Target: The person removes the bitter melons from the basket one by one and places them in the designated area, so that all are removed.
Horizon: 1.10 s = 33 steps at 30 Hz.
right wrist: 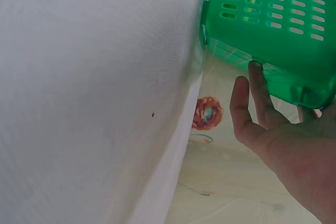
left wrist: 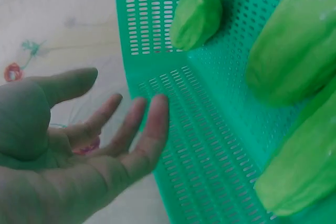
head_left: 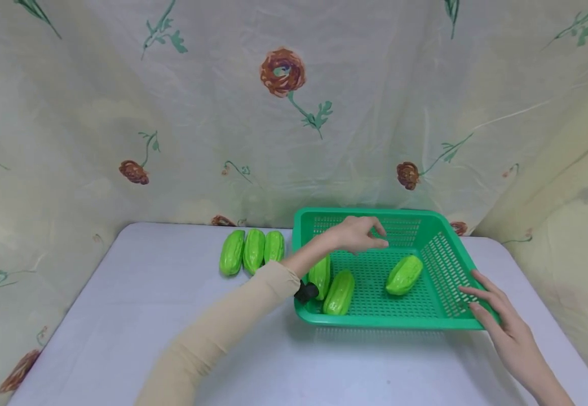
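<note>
A green plastic basket stands on the table, with light green ridged gourds inside. One gourd lies toward its right side; two others, including a front gourd, lie at its left end. My left hand hovers over the back part of the basket, fingers loosely bent and apart, holding nothing. In the left wrist view the left hand's fingers are clear of every gourd. At the basket's right front corner my right hand holds the rim, some digits over it and other fingers below it outside.
Left of the basket, three more gourds lie side by side on the white table, among them a middle gourd. My left forearm crosses the basket's left rim. A flowered curtain hangs behind and beside the table.
</note>
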Each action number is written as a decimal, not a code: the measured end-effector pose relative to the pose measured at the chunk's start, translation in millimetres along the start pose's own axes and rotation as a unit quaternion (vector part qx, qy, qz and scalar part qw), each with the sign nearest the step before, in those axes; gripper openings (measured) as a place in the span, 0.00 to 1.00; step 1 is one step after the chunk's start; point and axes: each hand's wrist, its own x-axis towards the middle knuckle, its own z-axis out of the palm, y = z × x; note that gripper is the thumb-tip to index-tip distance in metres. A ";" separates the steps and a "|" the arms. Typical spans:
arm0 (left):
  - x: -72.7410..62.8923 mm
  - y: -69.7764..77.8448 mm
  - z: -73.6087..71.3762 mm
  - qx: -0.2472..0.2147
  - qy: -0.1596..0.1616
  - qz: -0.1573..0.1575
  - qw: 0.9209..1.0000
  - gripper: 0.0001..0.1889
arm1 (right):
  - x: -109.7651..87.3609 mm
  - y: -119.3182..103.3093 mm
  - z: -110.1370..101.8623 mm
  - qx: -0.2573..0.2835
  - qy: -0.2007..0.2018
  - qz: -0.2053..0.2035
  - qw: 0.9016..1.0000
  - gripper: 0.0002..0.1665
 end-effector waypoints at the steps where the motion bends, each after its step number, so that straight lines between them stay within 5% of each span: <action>1: 2.6 0.3 1.4 -0.004 -0.007 0.003 1.000 0.23 | 0.1 -0.2 -0.1 0.002 0.000 0.000 1.000 0.23; 7: 14.2 -4.1 6.6 -0.021 -0.085 0.010 0.996 0.22 | 0.1 -1.0 0.9 0.006 -0.001 -0.002 1.000 0.23; 11: 19.0 -9.9 4.8 -0.021 -0.174 0.011 0.985 0.24 | 0.6 -0.8 1.1 0.004 0.002 -0.006 1.000 0.22; 14: 21.8 -12.6 4.3 -0.001 -0.212 0.002 0.977 0.27 | 0.2 -0.3 0.3 0.005 -0.002 -0.005 1.000 0.22; 26: 32.4 -15.1 14.9 0.136 -0.272 -0.043 0.952 0.29 | -1.1 -0.6 -1.3 0.006 -0.007 0.010 1.000 0.22; 33: 35.3 -18.9 16.4 0.157 -0.271 -0.061 0.948 0.32 | -0.5 -0.9 -1.0 -0.001 -0.002 0.008 1.000 0.22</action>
